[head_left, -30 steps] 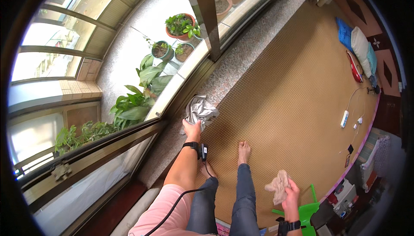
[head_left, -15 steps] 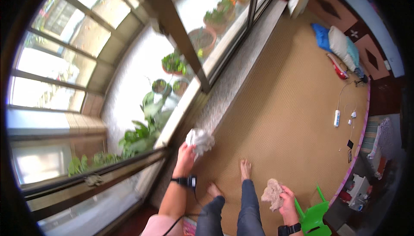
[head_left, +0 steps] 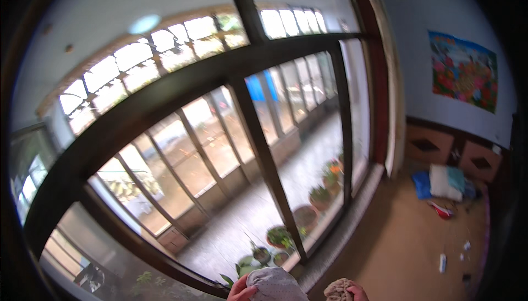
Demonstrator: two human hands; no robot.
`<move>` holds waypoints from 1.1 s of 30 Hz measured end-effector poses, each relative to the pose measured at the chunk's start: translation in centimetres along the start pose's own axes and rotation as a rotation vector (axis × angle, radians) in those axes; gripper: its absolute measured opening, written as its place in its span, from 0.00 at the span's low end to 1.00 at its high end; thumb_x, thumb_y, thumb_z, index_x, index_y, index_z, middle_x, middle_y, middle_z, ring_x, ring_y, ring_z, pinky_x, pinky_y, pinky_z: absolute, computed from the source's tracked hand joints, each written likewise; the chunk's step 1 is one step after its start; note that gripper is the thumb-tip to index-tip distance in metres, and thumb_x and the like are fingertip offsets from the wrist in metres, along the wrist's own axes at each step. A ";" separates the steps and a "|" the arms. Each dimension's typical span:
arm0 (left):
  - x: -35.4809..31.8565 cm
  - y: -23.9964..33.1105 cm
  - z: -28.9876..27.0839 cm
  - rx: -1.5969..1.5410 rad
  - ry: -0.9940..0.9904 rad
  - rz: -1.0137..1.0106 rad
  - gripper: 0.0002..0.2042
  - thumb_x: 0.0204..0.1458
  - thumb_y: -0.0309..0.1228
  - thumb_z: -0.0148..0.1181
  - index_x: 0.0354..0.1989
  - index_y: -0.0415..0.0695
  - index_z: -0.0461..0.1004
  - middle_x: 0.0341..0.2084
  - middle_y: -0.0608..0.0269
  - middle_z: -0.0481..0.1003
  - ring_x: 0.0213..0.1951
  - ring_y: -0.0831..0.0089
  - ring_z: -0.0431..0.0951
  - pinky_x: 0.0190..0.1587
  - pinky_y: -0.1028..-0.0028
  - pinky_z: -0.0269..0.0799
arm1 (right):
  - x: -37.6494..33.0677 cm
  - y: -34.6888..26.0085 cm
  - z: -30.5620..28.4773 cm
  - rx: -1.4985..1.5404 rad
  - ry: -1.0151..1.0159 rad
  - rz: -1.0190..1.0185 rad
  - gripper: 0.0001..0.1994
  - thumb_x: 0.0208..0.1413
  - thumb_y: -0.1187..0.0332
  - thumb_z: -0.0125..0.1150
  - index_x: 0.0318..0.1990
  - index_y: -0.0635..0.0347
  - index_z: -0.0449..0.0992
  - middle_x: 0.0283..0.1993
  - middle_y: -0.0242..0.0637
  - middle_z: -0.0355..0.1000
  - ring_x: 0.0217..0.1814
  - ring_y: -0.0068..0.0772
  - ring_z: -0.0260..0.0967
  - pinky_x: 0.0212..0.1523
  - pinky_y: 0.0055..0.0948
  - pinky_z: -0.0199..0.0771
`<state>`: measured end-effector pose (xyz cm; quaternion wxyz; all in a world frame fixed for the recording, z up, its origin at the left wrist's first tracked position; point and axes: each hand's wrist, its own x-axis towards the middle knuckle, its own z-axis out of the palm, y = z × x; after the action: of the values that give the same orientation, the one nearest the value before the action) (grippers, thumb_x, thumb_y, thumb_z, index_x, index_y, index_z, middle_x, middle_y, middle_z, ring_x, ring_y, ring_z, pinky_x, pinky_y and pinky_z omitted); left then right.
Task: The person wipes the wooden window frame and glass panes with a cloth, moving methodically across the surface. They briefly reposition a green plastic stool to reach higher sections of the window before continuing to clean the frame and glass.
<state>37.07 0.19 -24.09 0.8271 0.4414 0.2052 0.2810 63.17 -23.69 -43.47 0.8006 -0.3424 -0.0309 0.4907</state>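
At the lower edge, my left hand point(head_left: 240, 290) grips a pale grey-white cloth point(head_left: 275, 284) with small dots, its fingers folded over the cloth's left side. A little to the right, my right hand point(head_left: 358, 292) is closed on a bunched light-brown cloth point(head_left: 337, 290). The two cloths are close together but apart. Both forearms lie below the picture. Past my hands rises a large sliding window with a dark frame point(head_left: 253, 119); a grey stone sill point(head_left: 352, 229) runs along its foot.
Potted plants point(head_left: 278, 236) line the far side of the glass. To the right spreads a tan floor mat point(head_left: 379, 262), with pillows point(head_left: 444, 182), a red-and-white object point(head_left: 441, 210) and a white power strip point(head_left: 443, 263) on it. A colourful poster point(head_left: 463, 71) hangs on the wall.
The view has swung up from the floor to the window. My hands, formerly wide apart, are now close together at the lower edge. The grey-white cloth looks less crumpled.
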 end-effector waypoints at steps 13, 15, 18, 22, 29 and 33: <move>-9.4 26.1 8.8 0.071 0.034 1.227 0.25 0.68 0.35 0.54 0.69 0.39 0.62 0.67 0.50 0.65 0.66 0.57 0.68 0.70 0.57 0.61 | 8.3 -8.0 17.5 0.069 -0.470 -0.004 0.21 0.57 0.73 0.48 0.57 0.69 0.72 0.52 0.48 0.78 0.53 0.44 0.79 0.56 0.42 0.81; -10.6 28.9 9.2 0.335 0.345 1.464 0.27 0.66 0.32 0.57 0.71 0.38 0.60 0.68 0.50 0.64 0.66 0.59 0.67 0.69 0.58 0.61 | 8.6 -7.5 21.0 0.068 -0.435 -0.063 0.20 0.59 0.69 0.50 0.57 0.68 0.70 0.55 0.48 0.76 0.56 0.45 0.77 0.58 0.45 0.79; -12.8 32.8 9.5 0.551 0.591 1.598 0.29 0.64 0.31 0.58 0.72 0.38 0.57 0.68 0.51 0.64 0.65 0.61 0.67 0.68 0.61 0.61 | 8.9 -9.1 26.6 0.212 -0.843 0.062 0.20 0.60 0.65 0.53 0.57 0.66 0.71 0.51 0.46 0.76 0.51 0.40 0.77 0.52 0.42 0.80; -14.5 37.9 9.2 0.959 0.861 1.788 0.32 0.62 0.30 0.60 0.73 0.37 0.56 0.65 0.52 0.66 0.64 0.64 0.68 0.67 0.66 0.62 | 10.2 -14.5 35.8 0.178 -1.096 -0.018 0.17 0.65 0.60 0.62 0.56 0.59 0.72 0.47 0.44 0.76 0.39 0.37 0.76 0.35 0.38 0.78; -13.4 42.8 7.0 1.439 1.031 1.611 0.34 0.59 0.28 0.65 0.72 0.38 0.57 0.64 0.52 0.68 0.62 0.65 0.69 0.66 0.67 0.63 | 9.8 -26.6 52.9 0.039 -0.963 -0.737 0.18 0.65 0.71 0.61 0.61 0.61 0.69 0.53 0.39 0.75 0.50 0.34 0.78 0.48 0.35 0.84; -11.1 43.6 6.1 1.641 0.977 1.568 0.25 0.54 0.21 0.62 0.61 0.37 0.67 0.51 0.52 0.73 0.53 0.62 0.75 0.59 0.65 0.68 | 9.5 -34.6 62.6 0.061 -0.882 -1.055 0.20 0.62 0.73 0.63 0.60 0.65 0.69 0.50 0.40 0.76 0.47 0.33 0.77 0.48 0.32 0.82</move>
<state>19.87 8.99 17.01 -0.2499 0.6820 0.2879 0.6241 70.43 6.57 21.63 0.8545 -0.0272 -0.5024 0.1292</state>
